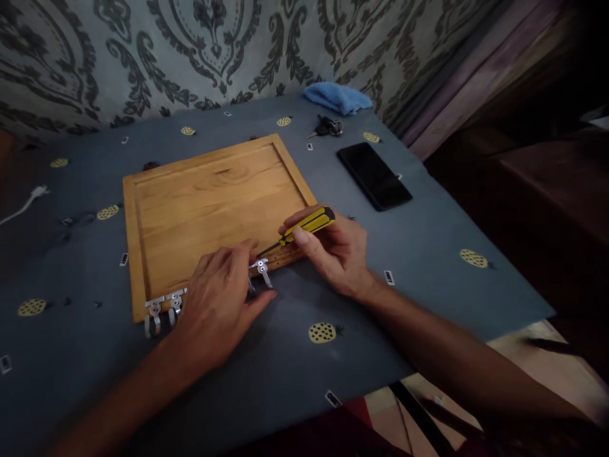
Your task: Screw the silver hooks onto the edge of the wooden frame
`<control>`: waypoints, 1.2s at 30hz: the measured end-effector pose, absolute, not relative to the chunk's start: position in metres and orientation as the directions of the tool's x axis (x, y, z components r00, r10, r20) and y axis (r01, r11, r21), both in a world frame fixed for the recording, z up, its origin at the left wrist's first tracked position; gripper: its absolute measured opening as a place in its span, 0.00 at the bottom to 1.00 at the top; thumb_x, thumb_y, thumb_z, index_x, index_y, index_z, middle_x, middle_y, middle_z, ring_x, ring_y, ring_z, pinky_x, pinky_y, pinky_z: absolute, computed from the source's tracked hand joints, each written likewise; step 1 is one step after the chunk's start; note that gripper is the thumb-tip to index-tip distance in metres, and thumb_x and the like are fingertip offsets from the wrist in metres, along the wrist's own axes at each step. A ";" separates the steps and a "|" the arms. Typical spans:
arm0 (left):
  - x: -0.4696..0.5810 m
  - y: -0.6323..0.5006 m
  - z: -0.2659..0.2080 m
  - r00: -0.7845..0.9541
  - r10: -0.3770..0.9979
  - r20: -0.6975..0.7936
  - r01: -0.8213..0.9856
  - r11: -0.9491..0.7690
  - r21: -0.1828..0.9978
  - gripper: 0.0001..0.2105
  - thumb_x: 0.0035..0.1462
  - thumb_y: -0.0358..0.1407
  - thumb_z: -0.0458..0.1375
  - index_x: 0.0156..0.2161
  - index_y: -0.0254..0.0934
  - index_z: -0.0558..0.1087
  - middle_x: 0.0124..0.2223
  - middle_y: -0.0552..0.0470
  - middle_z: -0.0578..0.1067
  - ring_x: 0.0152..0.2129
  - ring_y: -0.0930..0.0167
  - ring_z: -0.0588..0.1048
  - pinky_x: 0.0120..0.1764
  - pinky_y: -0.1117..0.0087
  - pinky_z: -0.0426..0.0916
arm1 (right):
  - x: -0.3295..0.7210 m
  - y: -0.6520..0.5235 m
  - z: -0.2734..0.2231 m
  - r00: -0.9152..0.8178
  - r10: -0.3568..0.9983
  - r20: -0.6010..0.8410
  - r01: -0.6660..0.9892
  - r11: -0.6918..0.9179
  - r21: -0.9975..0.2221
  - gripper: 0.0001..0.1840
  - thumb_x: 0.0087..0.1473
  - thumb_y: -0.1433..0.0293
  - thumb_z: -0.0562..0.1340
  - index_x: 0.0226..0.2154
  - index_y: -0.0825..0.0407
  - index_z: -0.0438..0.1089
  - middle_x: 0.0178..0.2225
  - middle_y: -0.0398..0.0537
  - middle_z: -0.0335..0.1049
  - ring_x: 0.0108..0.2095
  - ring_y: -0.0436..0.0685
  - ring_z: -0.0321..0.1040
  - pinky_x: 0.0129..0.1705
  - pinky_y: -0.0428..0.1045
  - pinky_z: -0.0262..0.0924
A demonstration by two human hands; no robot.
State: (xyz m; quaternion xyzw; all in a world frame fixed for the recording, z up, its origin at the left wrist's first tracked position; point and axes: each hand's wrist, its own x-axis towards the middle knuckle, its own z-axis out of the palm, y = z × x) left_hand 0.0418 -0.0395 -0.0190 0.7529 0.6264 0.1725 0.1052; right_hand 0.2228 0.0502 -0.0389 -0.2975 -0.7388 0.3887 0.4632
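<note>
Far left of the wooden panel (214, 209), a white cable (28, 202) lies on the table (423, 260), well apart from it; no hazard noted. Nearer the panel's left side are small dark pieces (98, 304), too small to identify. If they are loose fasteners, a sweeping forearm could scatter them.

The panel lies flat. At the left end of its near edge sit two metal hinges (165, 305), their arms projecting past that edge. A sleeve or wrist catching an arm could drag the panel askew.

The left hand (219, 298) bends over the panel's near edge, fingers half curled beside a third hinge (261, 268); whether it pinches that hinge cannot be told. Insufficient hold would let the hinge turn or creep out of line under torque.

The screwdriver (309, 226) slants down toward this hinge from the panel's right, its tip close to the left fingers. The right hand (341, 251) grips its handle. Principal risk: the shaft is tilted well off upright, so the tip could slip out of a screw head, scoring the wood or striking those fingers.

Beyond the panel's far right corner lie keys (327, 126) and a blue cloth (337, 98); right of the panel, a phone (374, 176). All are clear of both hands; judged low risk.
</note>
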 end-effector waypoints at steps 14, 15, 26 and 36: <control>0.042 -0.039 -0.021 0.111 0.987 0.115 0.883 -0.151 0.443 0.30 0.52 0.35 0.70 0.55 0.41 0.59 0.46 0.49 0.78 0.43 0.58 0.76 0.45 0.54 0.70 | 0.223 0.052 -0.040 -0.413 0.776 0.477 0.053 0.543 -0.838 0.10 0.66 0.62 0.58 0.38 0.49 0.70 0.32 0.43 0.70 0.32 0.51 0.71 0.36 0.48 0.70; 0.042 -0.039 -0.021 0.103 0.988 0.113 0.884 -0.143 0.446 0.30 0.51 0.35 0.70 0.54 0.41 0.60 0.46 0.50 0.77 0.42 0.58 0.76 0.45 0.54 0.70 | 0.223 0.051 -0.040 -0.410 0.782 0.469 0.056 0.534 -0.843 0.10 0.66 0.61 0.58 0.38 0.49 0.70 0.32 0.43 0.70 0.32 0.51 0.71 0.36 0.49 0.70; 0.042 -0.039 -0.024 0.134 0.986 0.098 0.880 -0.164 0.445 0.27 0.54 0.38 0.69 0.54 0.41 0.61 0.48 0.47 0.76 0.45 0.57 0.75 0.46 0.53 0.70 | 0.224 0.050 -0.039 -0.374 0.872 0.316 0.122 0.384 -0.915 0.16 0.63 0.52 0.59 0.37 0.45 0.72 0.33 0.46 0.73 0.32 0.55 0.73 0.34 0.51 0.72; 0.026 -0.051 0.002 0.144 0.967 0.210 0.878 -0.223 0.424 0.23 0.59 0.44 0.64 0.55 0.38 0.62 0.49 0.46 0.76 0.46 0.60 0.74 0.47 0.56 0.71 | 0.224 0.052 -0.033 -0.358 0.820 0.447 0.214 0.538 -0.815 0.16 0.61 0.53 0.61 0.34 0.47 0.75 0.30 0.45 0.77 0.27 0.55 0.74 0.31 0.49 0.70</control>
